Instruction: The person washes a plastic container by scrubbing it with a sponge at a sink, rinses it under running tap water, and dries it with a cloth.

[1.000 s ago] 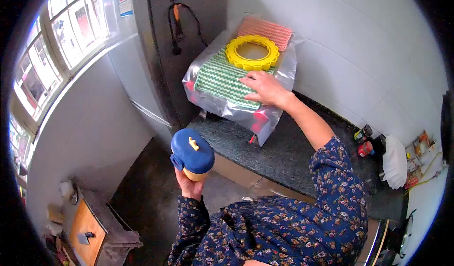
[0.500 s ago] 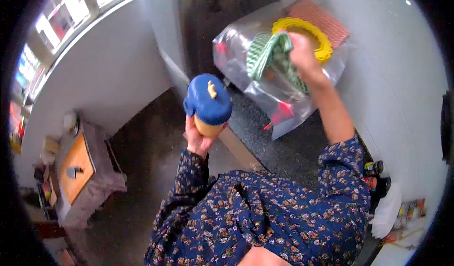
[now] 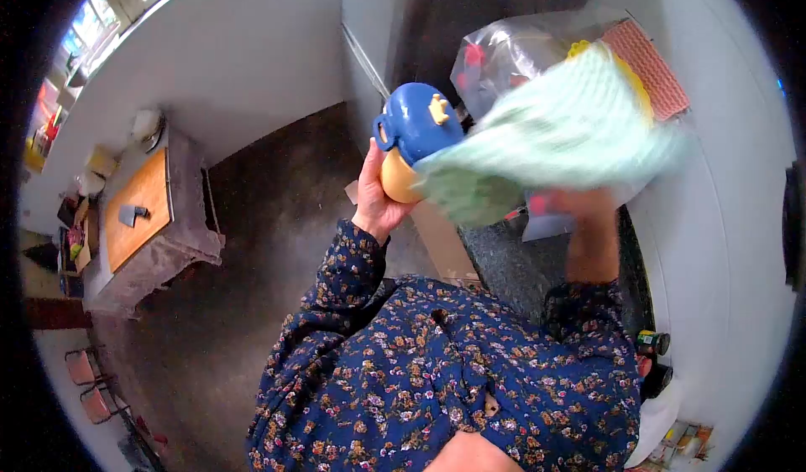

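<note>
While left hand (image 3: 382, 208) holds container (image 3: 421, 124) | blurred cloth (image 3: 558, 132) crowds its edge (contact unclear)

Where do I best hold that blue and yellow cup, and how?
Probably by cupping its rounded yellow body from below and the left, where the left hand holds it. That curve should suit a palm; the blue lid might come off, and the green cloth overlaps the right side.
</note>
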The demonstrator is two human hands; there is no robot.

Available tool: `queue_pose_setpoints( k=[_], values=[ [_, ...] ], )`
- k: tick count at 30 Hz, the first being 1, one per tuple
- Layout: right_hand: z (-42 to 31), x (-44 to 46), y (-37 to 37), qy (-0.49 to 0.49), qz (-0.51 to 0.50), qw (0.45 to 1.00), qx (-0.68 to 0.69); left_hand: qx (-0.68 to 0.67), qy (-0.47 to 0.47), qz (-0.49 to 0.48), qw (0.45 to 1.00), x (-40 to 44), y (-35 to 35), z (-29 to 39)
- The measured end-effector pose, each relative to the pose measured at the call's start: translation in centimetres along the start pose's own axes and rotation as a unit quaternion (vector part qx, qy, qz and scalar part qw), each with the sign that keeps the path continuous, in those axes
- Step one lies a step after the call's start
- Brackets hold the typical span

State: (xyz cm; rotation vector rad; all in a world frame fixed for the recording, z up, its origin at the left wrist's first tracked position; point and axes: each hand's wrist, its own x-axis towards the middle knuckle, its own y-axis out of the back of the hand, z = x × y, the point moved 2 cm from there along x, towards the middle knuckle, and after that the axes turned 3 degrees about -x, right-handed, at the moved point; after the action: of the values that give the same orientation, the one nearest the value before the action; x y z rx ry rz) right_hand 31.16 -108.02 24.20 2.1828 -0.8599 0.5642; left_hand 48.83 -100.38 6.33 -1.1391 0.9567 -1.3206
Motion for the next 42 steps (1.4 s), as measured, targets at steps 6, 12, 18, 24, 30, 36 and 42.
queue_pose_setpoints(
  k=[6, 12, 18, 24, 30, 36, 42],
  values=[
    [3.5, -1.8, -8.3, 0.262, -0.080, 0.857, -0.437, 0.057, -0.065, 0.055, 0.995, -1.4, -0.6, 0.7],
    [3.1, -0.4, -9.2, 0.206, -0.086, 0.900, -0.375, 0.143, -0.127, 0.042, 0.981, -2.2, -0.5, 2.4],
    [3.5, 3.7, -10.1, 0.193, -0.085, 0.883, -0.419, 0.233, -0.269, 0.020, 0.934, -2.9, -2.0, 2.6],
    [5.0, -3.1, -13.4, 0.133, 0.043, 0.953, -0.270, 0.182, -0.328, 0.025, 0.926, -2.7, -1.3, 3.1],
    [5.5, -7.2, -14.5, 0.109, -0.030, 0.935, -0.335, 0.142, -0.321, 0.095, 0.931, -3.0, -2.8, 2.4],
    [11.0, -12.1, -14.0, 0.090, 0.015, 0.951, -0.294, -0.007, -0.222, 0.013, 0.975, -3.8, -4.6, 5.7],
    [7.0, -7.6, -8.8, 0.150, 0.051, 0.964, -0.214, -0.011, -0.093, -0.104, 0.990, -4.4, -2.5, 3.4]
  ],
)
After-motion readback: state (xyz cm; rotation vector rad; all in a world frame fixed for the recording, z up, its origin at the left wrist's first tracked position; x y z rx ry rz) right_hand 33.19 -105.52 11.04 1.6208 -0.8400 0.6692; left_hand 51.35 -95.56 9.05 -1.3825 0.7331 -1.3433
